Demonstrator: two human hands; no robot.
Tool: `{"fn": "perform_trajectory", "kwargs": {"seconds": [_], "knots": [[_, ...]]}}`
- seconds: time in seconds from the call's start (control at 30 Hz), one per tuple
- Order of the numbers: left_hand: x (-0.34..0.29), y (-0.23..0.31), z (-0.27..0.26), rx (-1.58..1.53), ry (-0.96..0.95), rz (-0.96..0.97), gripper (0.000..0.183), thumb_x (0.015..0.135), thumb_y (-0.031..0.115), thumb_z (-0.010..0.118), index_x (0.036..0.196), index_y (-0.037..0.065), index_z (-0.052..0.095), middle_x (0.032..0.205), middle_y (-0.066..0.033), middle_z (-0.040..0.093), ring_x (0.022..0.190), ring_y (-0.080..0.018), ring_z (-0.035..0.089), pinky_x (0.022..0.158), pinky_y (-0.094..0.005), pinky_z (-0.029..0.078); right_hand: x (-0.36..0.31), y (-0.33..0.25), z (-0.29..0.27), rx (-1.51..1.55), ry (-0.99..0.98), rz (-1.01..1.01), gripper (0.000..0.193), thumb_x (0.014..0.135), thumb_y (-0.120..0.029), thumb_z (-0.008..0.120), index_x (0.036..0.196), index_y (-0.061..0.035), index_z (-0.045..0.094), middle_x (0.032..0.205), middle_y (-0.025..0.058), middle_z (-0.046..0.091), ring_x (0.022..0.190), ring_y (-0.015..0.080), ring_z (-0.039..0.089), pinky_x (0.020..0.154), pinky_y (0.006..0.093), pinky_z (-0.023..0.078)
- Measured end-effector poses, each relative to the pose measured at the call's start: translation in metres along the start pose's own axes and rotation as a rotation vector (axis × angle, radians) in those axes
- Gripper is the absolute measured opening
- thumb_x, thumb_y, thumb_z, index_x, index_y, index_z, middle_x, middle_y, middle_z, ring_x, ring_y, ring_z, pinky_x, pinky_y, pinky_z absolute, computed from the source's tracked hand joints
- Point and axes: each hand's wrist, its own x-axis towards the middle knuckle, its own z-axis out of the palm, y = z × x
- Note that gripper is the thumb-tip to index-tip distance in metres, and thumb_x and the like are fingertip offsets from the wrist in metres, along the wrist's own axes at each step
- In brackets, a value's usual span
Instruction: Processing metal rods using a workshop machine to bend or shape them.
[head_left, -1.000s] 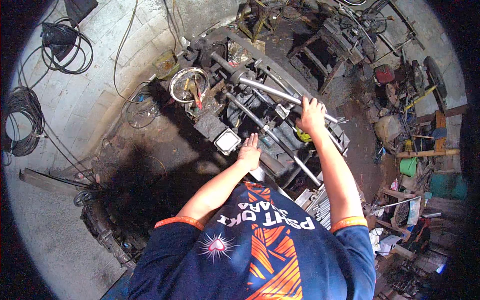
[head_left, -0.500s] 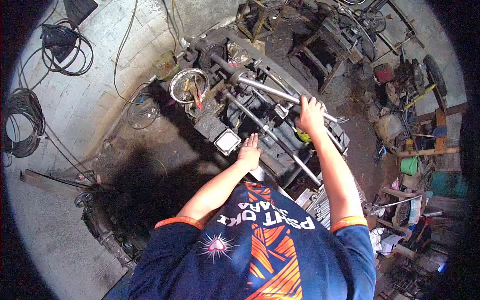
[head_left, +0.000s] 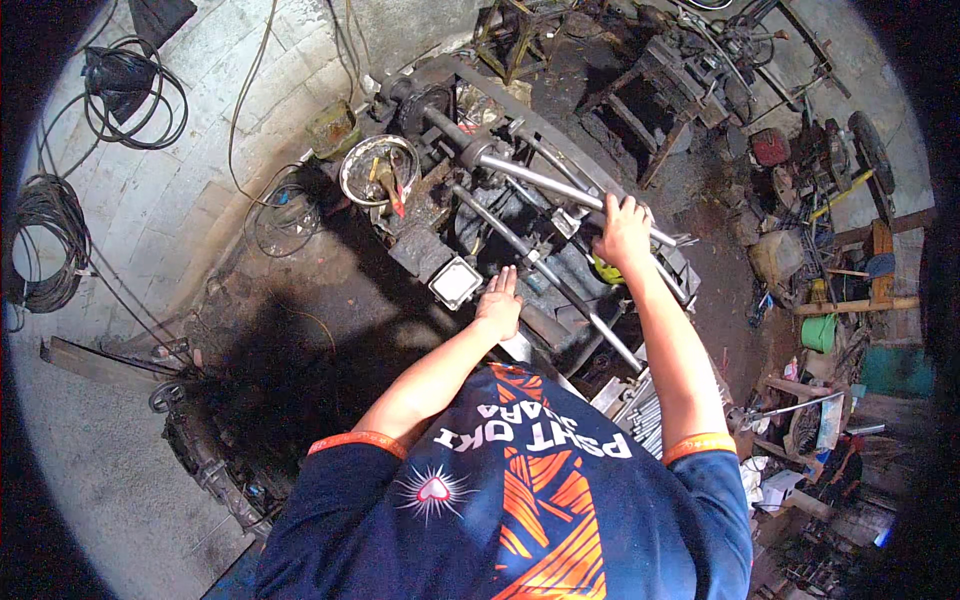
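Note:
My right hand (head_left: pixel 624 234) lies over the far end of a shiny metal rod (head_left: pixel 540 181), its fingers bent around it. The rod slants from a dark round chuck-like part (head_left: pixel 472 152) of a greasy machine down to the right. Below it, a second long metal bar (head_left: pixel 555 277) runs roughly parallel. My left hand (head_left: pixel 497 304) rests flat on the machine's near edge, fingers stretched out and holding nothing. Beside its fingertips is a square box with a white face (head_left: pixel 455 284). Something yellow-green (head_left: pixel 607 270) shows partly beneath my right wrist.
A round pan (head_left: pixel 379 171) holding a red-tipped brush stands on the machine's left end. Thin metal rods (head_left: pixel 648 414) lie bundled near my right elbow. Cable coils (head_left: pixel 48 245) hang on the left wall. Cluttered parts and a green container (head_left: pixel 818 332) line the right side.

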Motion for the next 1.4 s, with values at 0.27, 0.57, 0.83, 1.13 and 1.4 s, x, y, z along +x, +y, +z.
{"fn": "perform_trajectory", "kwargs": {"seconds": [0.27, 0.57, 0.83, 1.13, 1.4], "knots": [[-0.002, 0.0, -0.002, -0.008, 0.012, 0.008, 0.052, 0.073, 0.031, 0.07, 0.116, 0.004, 0.062, 0.152, -0.0286, 0.011, 0.143, -0.0389, 0.014, 0.117, -0.0424, 0.016, -0.002, -0.005, -0.007, 0.031, -0.026, 0.02, 0.075, 0.063, -0.02, 0.078, 0.128, -0.0085, 0.041, 0.116, 0.0213, 0.047, 0.109, 0.0399, 0.05, 0.09, 0.0511, 0.043], [0.0, -0.001, 0.007, -0.02, 0.075, 0.015, 0.051, 0.072, 0.031, 0.07, 0.115, 0.004, 0.062, 0.152, -0.0288, 0.012, 0.143, -0.0393, 0.014, 0.117, -0.0431, 0.015, 0.001, -0.002, 0.0, 0.009, 0.037, -0.016, 0.071, 0.064, -0.02, 0.077, 0.125, -0.0083, 0.042, 0.113, 0.0207, 0.047, 0.106, 0.0401, 0.05, 0.089, 0.0518, 0.042], [-0.001, 0.001, 0.001, -0.007, 0.02, 0.003, 0.052, 0.073, 0.031, 0.069, 0.117, 0.004, 0.061, 0.152, -0.0283, 0.011, 0.143, -0.0384, 0.013, 0.117, -0.0431, 0.015, 0.0, 0.002, 0.006, 0.024, 0.05, -0.003, 0.074, 0.064, -0.019, 0.077, 0.128, -0.0088, 0.042, 0.114, 0.021, 0.047, 0.108, 0.0405, 0.05, 0.092, 0.0515, 0.041], [-0.001, 0.001, 0.001, 0.016, 0.025, -0.01, 0.051, 0.074, 0.03, 0.07, 0.116, 0.004, 0.061, 0.153, -0.0276, 0.011, 0.143, -0.0382, 0.013, 0.117, -0.0427, 0.015, -0.003, -0.003, 0.0, 0.009, 0.052, -0.003, 0.069, 0.067, -0.013, 0.069, 0.13, -0.0089, 0.043, 0.115, 0.0196, 0.048, 0.104, 0.0374, 0.051, 0.089, 0.0488, 0.043], [0.0, 0.002, 0.0, -0.001, 0.006, -0.015, 0.05, 0.074, 0.03, 0.07, 0.116, 0.004, 0.062, 0.153, -0.0271, 0.011, 0.143, -0.0378, 0.012, 0.117, -0.0424, 0.014, -0.001, -0.002, 0.003, -0.027, 0.05, -0.007, 0.072, 0.065, -0.021, 0.075, 0.127, -0.0084, 0.042, 0.114, 0.0202, 0.047, 0.107, 0.0398, 0.051, 0.09, 0.0515, 0.042]]}}
